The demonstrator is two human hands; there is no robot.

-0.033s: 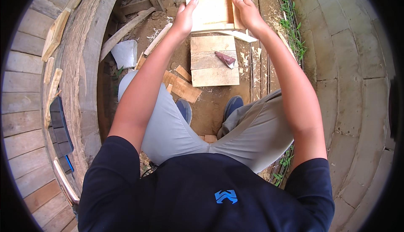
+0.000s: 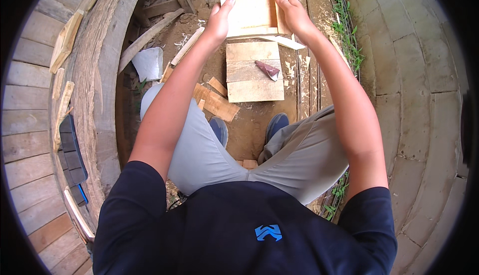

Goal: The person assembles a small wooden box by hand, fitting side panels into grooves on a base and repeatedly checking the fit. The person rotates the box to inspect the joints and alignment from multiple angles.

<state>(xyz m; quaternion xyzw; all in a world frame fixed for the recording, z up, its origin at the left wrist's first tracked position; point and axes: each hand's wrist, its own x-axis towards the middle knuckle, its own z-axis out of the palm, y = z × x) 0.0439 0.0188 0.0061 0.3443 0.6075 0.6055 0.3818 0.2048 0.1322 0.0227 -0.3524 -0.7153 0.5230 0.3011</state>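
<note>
Out in front of me, at arm's length, both hands hold a shallow, pale wooden box (image 2: 253,19) with raised edges. My left hand (image 2: 219,19) is closed on its left side, thumb lying over the rim. On the opposite side my right hand (image 2: 294,15) grips the rim the same way, thumb on top; the fingers of both hands are mostly hidden behind the box. Just nearer to me lies a square wooden board (image 2: 252,92) made of planks. A folded brown sheet (image 2: 267,70), which looks like sandpaper, rests on that board.
Wood offcuts (image 2: 222,106) and shavings litter the dirt floor around the board. A pale block (image 2: 148,64) lies to the left. Beyond it, a thick timber beam (image 2: 102,75) runs alongside, with a phone (image 2: 72,147) beside it. A block wall (image 2: 409,85) rises on the right.
</note>
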